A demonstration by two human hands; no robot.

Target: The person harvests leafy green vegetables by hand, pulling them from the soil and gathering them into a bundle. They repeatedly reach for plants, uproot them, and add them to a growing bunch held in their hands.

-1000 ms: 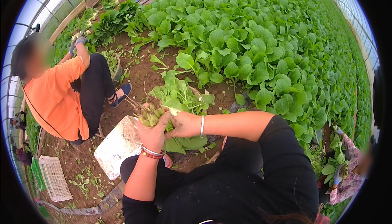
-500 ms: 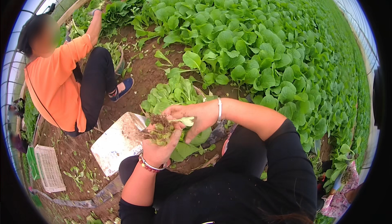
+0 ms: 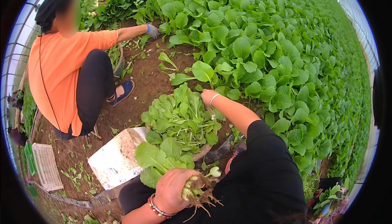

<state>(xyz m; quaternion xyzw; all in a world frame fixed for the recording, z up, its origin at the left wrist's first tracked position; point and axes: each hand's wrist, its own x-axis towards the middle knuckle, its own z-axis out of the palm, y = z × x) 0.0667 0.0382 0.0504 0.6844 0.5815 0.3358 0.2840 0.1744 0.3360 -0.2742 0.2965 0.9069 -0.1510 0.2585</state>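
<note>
In my left hand (image 3: 170, 190) is a bunch of leafy greens (image 3: 157, 160). Its broad leaves point up and away, while the pale stems and soil-specked roots (image 3: 200, 193) stick out to the right of my fist. My right hand (image 3: 207, 97) reaches forward to the ground at the edge of the growing bed, beside the far right of a basket heaped with loose greens (image 3: 179, 115). Its fingers look curled; leaves and the hand itself hide whatever is in them. The basket rim (image 3: 202, 152) shows along the near right side.
A dense bed of greens (image 3: 265, 52) fills the right. A person in orange (image 3: 71, 72) squats at the left, a gloved hand (image 3: 152, 31) at the bed's edge. A soil-smeared white board (image 3: 118, 156) and a white crate (image 3: 47, 166) lie at the lower left.
My hands have parted: the right went forward to the bed's edge, the left came down nearer with the greens turned roots-right. The other person's arm swung right toward the bed.
</note>
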